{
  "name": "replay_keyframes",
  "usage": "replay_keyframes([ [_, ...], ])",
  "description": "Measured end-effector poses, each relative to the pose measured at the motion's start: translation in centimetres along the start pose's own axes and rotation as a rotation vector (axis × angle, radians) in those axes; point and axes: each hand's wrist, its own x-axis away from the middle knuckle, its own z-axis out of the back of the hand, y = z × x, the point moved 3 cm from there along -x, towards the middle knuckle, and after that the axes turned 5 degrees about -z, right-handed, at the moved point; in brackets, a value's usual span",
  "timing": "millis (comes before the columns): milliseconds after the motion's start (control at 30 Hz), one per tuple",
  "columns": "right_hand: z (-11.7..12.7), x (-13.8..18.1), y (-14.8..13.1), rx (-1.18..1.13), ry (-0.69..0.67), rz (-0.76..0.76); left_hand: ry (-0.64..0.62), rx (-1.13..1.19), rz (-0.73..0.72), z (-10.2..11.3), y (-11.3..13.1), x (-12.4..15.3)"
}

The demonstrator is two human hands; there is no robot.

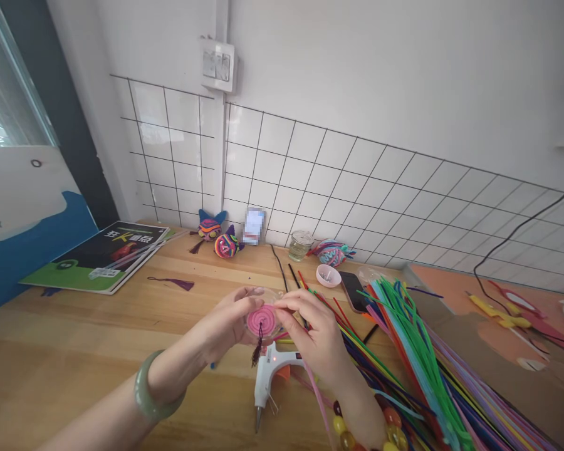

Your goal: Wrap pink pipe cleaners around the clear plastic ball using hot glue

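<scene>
Left hand [228,322] and right hand [310,332] each had fingers closed on 1 pink coiled disc [261,319], held above the glue gun [270,373]. Behind stood 1 glass jar [301,245], contents indiscernible, and 1 pink bowl [328,275] holding small pale bits.

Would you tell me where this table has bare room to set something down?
Left hand and right hand pinch the pink coil. Bare wood: left of them, nearer than booklet and tassel. Crowded: right of glue gun, with pipe cleaners and phone.
</scene>
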Motion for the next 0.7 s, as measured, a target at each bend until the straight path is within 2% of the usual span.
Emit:
replay_keyframes([
  [267, -0.1, 0.1, -0.1, 0.028, 0.037, -0.009, 0.004, 0.063, -0.043, -0.1, 0.8, 0.2],
  [533, -0.1, 0.3, -1.1, 0.081, 0.048, 0.009, 0.102, 0.148, -0.068, -0.4, 1.2, 0.5],
  [700, -0.1, 0.5, -1.4, 0.111, 0.046, 0.004, 0.083, 0.205, -0.093, -0.5, 1.3, 0.6],
])
